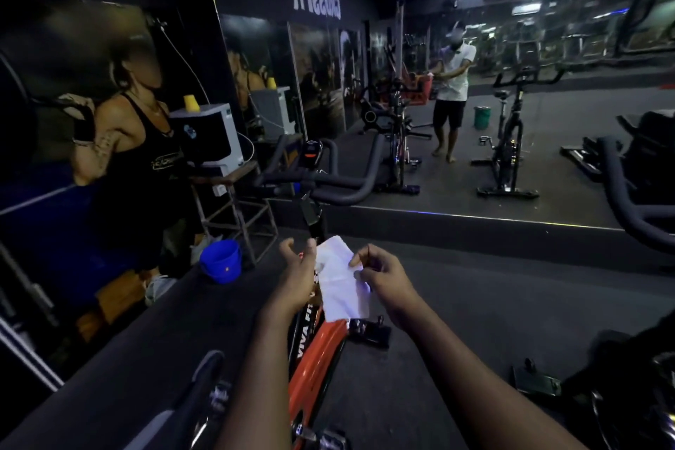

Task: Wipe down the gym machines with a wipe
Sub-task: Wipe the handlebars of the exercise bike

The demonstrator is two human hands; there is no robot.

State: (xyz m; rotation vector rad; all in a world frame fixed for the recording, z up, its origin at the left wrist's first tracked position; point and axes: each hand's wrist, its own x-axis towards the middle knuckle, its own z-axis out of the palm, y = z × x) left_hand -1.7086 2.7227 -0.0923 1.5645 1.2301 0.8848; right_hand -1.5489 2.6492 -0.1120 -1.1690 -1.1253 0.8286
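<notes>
**Head view, standing over the machine.** We face a wall mirror [529,142] that fills the upper right of the frame. An orange-framed spin bike [317,343] runs from the lower edge up through the centre, and its black handlebars [339,186] sit at mid-frame, well beyond our hands. A blue bucket [221,261] stands on the floor at centre left.

We judge the bike heavy and rigid, so it should stay put under rubbing. The handlebar covering looks padded and may give slightly.

Just below centre, our right hand [387,281] pinches the right edge of the white wipe [341,285] between thumb and fingertips. Our left hand [297,274] lies against the wipe's left edge with its fingers loosely spread, and we cannot tell whether it grips the wipe.

The wipe hangs creased above the frame. It looks thin, limp and nearly weightless, and we cannot tell whether it is damp. Held by an edge it would flap and tear easily. We judge it better folded into a pad and pressed under flat fingers.
</notes>
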